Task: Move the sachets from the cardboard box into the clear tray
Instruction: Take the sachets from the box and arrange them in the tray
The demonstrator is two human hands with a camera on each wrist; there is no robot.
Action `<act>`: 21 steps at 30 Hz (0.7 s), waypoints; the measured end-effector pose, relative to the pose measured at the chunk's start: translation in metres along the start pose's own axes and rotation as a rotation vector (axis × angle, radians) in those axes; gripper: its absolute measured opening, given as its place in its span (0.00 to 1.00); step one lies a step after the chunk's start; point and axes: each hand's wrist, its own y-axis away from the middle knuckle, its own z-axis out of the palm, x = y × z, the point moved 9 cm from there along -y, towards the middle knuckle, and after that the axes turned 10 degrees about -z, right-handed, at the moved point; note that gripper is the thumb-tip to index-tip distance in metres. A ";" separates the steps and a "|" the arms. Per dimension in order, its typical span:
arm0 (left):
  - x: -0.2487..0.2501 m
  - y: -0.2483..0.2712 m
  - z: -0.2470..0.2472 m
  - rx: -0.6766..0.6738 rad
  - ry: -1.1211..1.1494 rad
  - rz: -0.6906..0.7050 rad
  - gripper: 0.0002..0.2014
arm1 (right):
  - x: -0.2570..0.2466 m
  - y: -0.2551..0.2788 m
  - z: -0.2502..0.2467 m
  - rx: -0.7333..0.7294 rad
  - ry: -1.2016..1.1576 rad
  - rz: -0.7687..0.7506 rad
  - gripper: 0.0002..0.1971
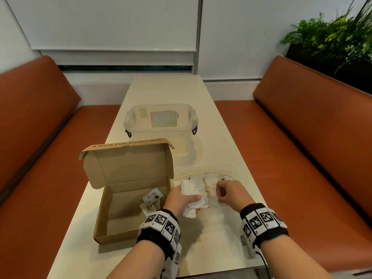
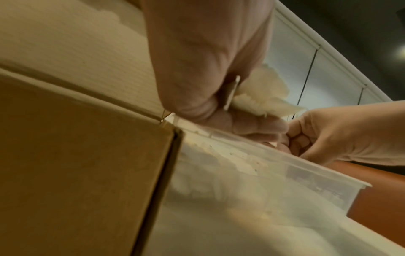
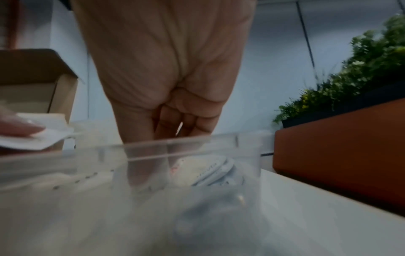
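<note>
The open cardboard box sits at the table's front left. A Stevia sachet and another sachet lie inside it. Right of it stands the clear tray, with several white sachets standing in it. My left hand grips a bunch of white sachets over the tray's left end, also seen in the left wrist view. My right hand hovers over the tray's middle with fingers curled and thumb down inside the tray wall. Whether it pinches a sachet is unclear.
A lidded clear plastic container stands behind the box and tray. The cream table is narrow, with orange benches on the left and right. Green plants sit at the back right.
</note>
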 end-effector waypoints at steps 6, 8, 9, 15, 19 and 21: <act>-0.001 0.002 -0.001 0.028 -0.055 0.021 0.10 | -0.006 -0.005 0.007 -0.038 0.121 -0.061 0.19; -0.002 0.002 -0.003 0.040 -0.077 0.022 0.09 | -0.005 -0.006 0.007 -0.022 0.143 -0.064 0.20; -0.001 0.002 -0.004 0.045 -0.083 0.022 0.09 | -0.004 -0.006 0.007 -0.007 0.146 -0.066 0.21; -0.002 0.002 -0.003 0.053 -0.100 -0.003 0.10 | -0.006 -0.004 0.005 0.006 0.287 -0.071 0.18; -0.002 0.001 -0.004 0.063 -0.140 0.007 0.09 | -0.008 -0.008 0.006 -0.040 0.307 -0.069 0.20; -0.001 0.002 -0.005 0.071 -0.166 0.019 0.10 | -0.007 -0.008 0.007 -0.047 0.310 -0.064 0.21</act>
